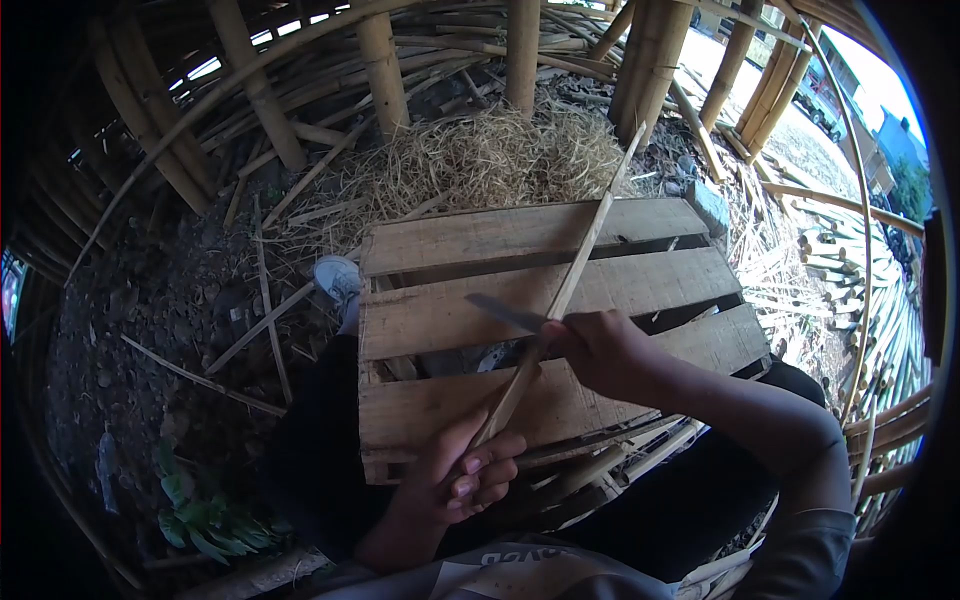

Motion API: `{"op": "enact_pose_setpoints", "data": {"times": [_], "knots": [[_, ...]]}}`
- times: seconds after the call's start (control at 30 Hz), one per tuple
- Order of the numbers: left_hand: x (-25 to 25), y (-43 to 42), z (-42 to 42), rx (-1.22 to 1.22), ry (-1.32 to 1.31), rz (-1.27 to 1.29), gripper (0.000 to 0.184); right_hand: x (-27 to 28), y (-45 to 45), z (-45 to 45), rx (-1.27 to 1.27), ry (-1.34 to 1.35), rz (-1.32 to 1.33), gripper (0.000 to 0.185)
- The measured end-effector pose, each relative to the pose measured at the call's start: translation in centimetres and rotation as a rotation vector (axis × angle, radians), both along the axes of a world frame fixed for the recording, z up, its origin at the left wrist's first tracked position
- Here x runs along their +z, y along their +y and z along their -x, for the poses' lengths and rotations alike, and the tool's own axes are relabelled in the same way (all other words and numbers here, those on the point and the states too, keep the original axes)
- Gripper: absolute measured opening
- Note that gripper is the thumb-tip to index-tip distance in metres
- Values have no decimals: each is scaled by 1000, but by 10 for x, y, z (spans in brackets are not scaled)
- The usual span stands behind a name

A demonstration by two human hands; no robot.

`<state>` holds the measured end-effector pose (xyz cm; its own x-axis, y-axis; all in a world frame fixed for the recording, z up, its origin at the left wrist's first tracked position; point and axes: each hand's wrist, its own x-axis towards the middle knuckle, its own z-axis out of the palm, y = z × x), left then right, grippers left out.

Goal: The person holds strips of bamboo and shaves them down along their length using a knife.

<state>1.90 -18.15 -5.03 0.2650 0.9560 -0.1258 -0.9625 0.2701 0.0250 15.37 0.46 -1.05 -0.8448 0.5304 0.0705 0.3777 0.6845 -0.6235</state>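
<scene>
A long split bamboo strip (578, 262) slants across a slatted wooden crate (450, 322), its far tip reaching past the crate's back edge. My left hand (468, 470) is wrapped round the strip's near end, in front of the crate. In my right hand (605, 350) is a knife (503, 312); its blade points left and lies close to the strip. The handle is hidden inside my closed fingers. Whether the blade's edge touches the bamboo, I cannot tell.
Behind the crate lies a heap of bamboo shavings (480, 155), backed by upright bamboo poles (382, 75). Cut bamboo lengths (850, 300) are piled at the right. A shoe (338, 277) shows left of the crate. Green leaves (200, 510) and loose strips lie on the ground.
</scene>
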Motion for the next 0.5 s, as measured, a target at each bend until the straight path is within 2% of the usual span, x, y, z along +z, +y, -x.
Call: {"op": "enact_pose_setpoints", "data": {"times": [0.03, 0.1, 0.17, 0.2, 0.23, 0.3, 0.33, 0.37, 0.43, 0.5], "knots": [[2, 0, -1, 4, -2, 2, 52, -8, -11, -1, 154, 204, -25, 41], [8, -3, -2, -14, 65, 31, 52, -13, -1, -2, 154, 254, -59, 43], [3, 0, -2, -18, 31, 31, 51, 0, 29, -2, -99, -92, 58, 43], [2, 3, -1, -26, 3, 26, 51, 5, 18, 0, -123, -104, -15, 41], [8, 4, 0, -24, 6, 17, 51, 1, 1, -2, 37, 54, -12, 41], [22, -6, 0, -40, 233, 83, 49, -9, -18, -5, 162, 180, -6, 40], [18, -4, 1, -42, 234, 90, 49, -4, -10, -3, 151, 184, 15, 38], [12, 0, 1, -52, 232, 118, 47, 13, 0, -2, -44, -72, 110, 37], [12, 2, 0, -62, 233, 137, 46, 11, 14, 2, -169, -114, 40, 38], [19, -2, -1, -19, 301, 114, 46, -4, -14, 0, 167, 232, -56, 41]]}}
